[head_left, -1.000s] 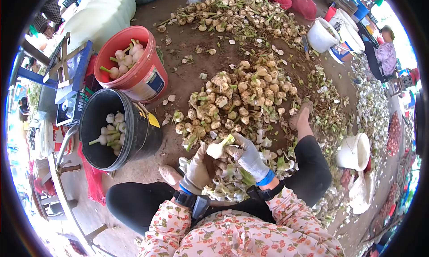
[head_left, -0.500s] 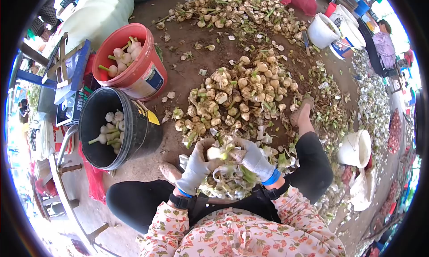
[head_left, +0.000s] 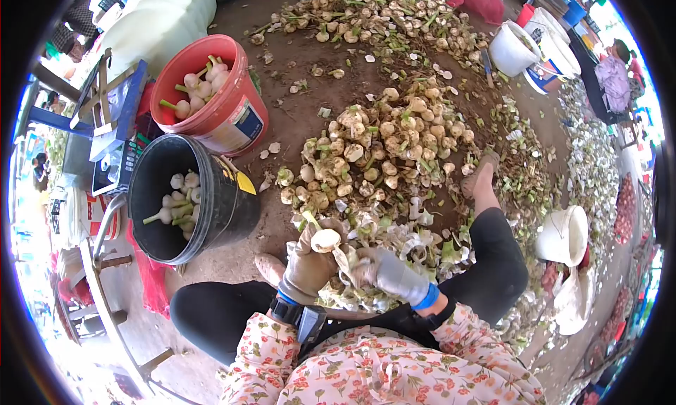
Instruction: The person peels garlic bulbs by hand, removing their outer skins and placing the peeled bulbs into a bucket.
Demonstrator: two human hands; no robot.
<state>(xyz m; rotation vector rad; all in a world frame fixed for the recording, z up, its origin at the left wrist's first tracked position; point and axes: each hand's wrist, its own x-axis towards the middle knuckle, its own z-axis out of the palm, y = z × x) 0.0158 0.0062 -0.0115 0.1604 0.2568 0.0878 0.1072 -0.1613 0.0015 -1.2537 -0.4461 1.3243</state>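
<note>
My left hand, in a pale dirty glove, grips a whitish garlic bulb whose green stem points up and left. Just to its right, my right hand, gloved too, has its fingers closed on a strip of peeled skin beside the bulb. Peeled skins and leaves lie beneath both hands. Beyond them is a heap of unpeeled bulbs. Cleaned bulbs with stems sit inside the black bucket and the red bucket on the left.
A second heap of bulbs lies farther back, near a knife. White buckets stand at the upper right, another at the right. A metal-framed chair is at the left. A person sits at the far right.
The bulb has turned, its stem now up and left instead of right, and it moved slightly left with my left hand. My right hand has shifted down and away from the bulb, pulling skin.
</note>
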